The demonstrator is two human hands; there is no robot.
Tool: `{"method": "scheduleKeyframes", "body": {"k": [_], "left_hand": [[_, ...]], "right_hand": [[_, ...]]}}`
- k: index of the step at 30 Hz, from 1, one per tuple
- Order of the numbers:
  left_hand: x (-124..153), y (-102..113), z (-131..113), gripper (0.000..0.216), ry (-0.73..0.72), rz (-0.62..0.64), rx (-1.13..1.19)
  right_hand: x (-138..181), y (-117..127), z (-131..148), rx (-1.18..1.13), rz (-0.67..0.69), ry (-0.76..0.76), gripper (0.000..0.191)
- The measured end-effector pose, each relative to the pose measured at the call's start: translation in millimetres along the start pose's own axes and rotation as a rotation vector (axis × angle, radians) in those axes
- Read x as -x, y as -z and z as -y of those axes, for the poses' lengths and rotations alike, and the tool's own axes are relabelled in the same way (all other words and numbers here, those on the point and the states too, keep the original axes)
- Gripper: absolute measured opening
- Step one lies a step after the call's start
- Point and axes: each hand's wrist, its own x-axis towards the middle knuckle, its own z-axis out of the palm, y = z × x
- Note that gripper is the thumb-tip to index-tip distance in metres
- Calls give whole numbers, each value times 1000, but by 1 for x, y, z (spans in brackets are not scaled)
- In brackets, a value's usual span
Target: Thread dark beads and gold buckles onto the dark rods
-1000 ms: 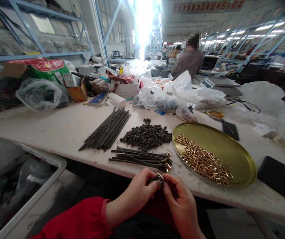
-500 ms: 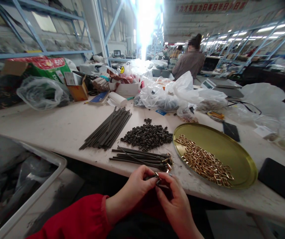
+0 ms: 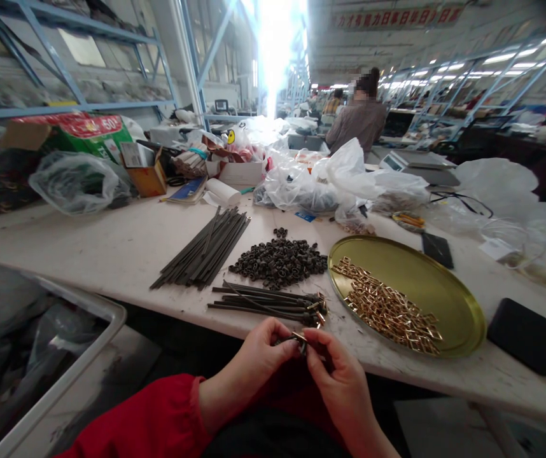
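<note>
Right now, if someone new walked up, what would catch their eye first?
Probably the white glare at top centre, then the oval olive-gold tray of gold-coloured buckles on the right of the table. Closer in, by the table's front edge, the left hand and right hand hold a small dark-and-gold piece together.

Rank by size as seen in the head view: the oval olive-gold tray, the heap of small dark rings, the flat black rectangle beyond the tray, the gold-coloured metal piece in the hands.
Largest to smallest:
1. Tray
2. Ring heap
3. Black rectangle
4. Gold-coloured piece, despite being nearest the camera
</note>
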Motion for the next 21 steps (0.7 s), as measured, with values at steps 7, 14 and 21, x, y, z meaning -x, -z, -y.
{"method": "scheduleKeyframes", "body": {"k": [7,14,21], "left_hand": [[1,-5,-6,8,133,13,9],[1,-5,-2,5,101,35,-15],[4,1,1,6,-149,-1,-302]], "right_hand": [[-2,1,-2,-18,-60,-75,22],[-1,0,-5,-101,-51,-149,25],[-1,-3,-3,-336,-74,-258,29]]}}
